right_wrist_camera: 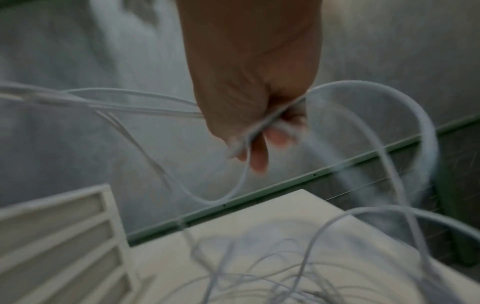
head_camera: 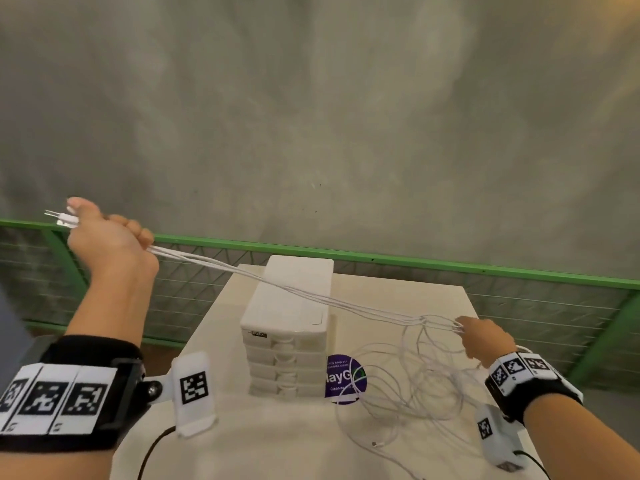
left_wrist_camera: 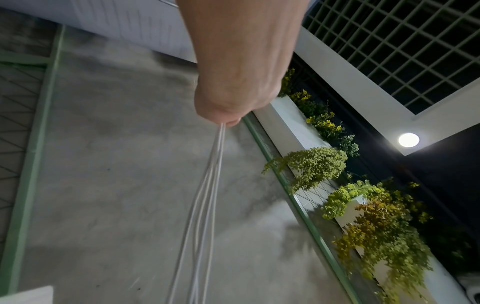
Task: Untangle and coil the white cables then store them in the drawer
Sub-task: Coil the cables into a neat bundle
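Observation:
Several white cables [head_camera: 284,287] stretch taut from my raised left hand [head_camera: 104,233] across the drawer unit to my right hand [head_camera: 485,336]. My left hand grips them in a fist, with their plug ends [head_camera: 64,218] sticking out past the thumb; the strands [left_wrist_camera: 205,195] leave the fist in the left wrist view. My right hand [right_wrist_camera: 257,127] holds the strands with curled fingers above a loose tangle [head_camera: 415,382] on the table. The white drawer unit [head_camera: 287,341] stands at the table's middle with all its drawers shut.
The small white table [head_camera: 398,292] has a purple round sticker [head_camera: 343,377] right of the drawers. A loose plug end [head_camera: 377,444] lies near the front edge. A green mesh railing [head_camera: 450,265] runs behind the table, with grey floor beyond.

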{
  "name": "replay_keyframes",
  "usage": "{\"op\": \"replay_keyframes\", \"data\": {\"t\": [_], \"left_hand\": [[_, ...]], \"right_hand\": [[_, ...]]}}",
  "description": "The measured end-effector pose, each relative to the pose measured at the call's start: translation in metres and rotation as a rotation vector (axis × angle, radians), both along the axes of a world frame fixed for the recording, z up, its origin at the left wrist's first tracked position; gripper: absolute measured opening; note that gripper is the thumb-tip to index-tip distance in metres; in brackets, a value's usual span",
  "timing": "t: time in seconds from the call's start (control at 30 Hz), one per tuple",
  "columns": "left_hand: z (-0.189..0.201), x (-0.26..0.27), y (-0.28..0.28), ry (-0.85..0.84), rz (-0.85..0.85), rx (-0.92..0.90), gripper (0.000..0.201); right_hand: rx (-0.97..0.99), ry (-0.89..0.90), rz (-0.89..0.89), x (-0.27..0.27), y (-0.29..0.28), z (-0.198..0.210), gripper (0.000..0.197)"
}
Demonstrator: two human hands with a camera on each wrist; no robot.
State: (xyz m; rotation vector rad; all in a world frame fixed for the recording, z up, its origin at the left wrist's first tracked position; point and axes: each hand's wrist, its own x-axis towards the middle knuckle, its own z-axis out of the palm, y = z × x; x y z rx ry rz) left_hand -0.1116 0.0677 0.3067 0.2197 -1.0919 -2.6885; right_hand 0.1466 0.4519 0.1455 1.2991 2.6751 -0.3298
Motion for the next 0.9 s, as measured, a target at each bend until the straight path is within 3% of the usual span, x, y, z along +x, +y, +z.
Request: {"op": "replay_keyframes", "data": {"t": [0.03, 0.13, 0.2, 0.3, 0.4, 0.5, 0.6, 0.67, 0.73, 0.8, 0.9], "left_hand": [[-0.001, -0.001, 0.000, -0.005, 0.002, -0.001, 0.041], [-0.006, -0.002, 0.000, -0.043, 0.022, 0.006, 0.037], [-0.010, -0.001, 0.002, -0.048, 0.024, 0.001, 0.034], [-0.015, 0.005, 0.013, -0.068, -0.025, -0.023, 0.034], [-0.017, 0.022, 0.036, -0.087, -0.106, -0.042, 0.040], [-0.013, 0.044, 0.061, -0.095, -0.209, -0.032, 0.044], [-0.005, 0.063, 0.083, -0.072, -0.309, -0.029, 0.046], [0.000, 0.073, 0.091, -0.044, -0.364, -0.017, 0.045], [0.009, 0.080, 0.095, -0.012, -0.398, 0.006, 0.044], [0.023, 0.082, 0.091, 0.024, -0.392, 0.039, 0.044], [0.048, 0.069, 0.068, 0.072, -0.313, 0.072, 0.046]], "right_hand": [[0.009, -0.027, -0.010, 0.003, 0.002, -0.001, 0.026], [0.006, -0.204, -0.022, 0.010, 0.012, -0.006, 0.060], [-0.037, -0.307, 0.015, 0.013, 0.018, -0.009, 0.070], [-0.224, -0.182, 0.075, 0.010, 0.014, -0.002, 0.068], [-0.228, -0.105, 0.109, -0.011, -0.004, 0.008, 0.088], [-0.182, 0.045, 0.279, -0.040, -0.045, 0.011, 0.078], [-0.442, 0.243, 0.507, -0.063, -0.108, 0.015, 0.069], [-0.630, 0.280, 0.597, -0.071, -0.142, 0.014, 0.062], [-0.769, 0.231, 0.634, -0.073, -0.163, 0.003, 0.038], [-0.739, 0.075, 0.660, -0.068, -0.169, -0.019, 0.012], [-0.597, -0.119, 0.658, -0.046, -0.142, -0.052, 0.008]]}}
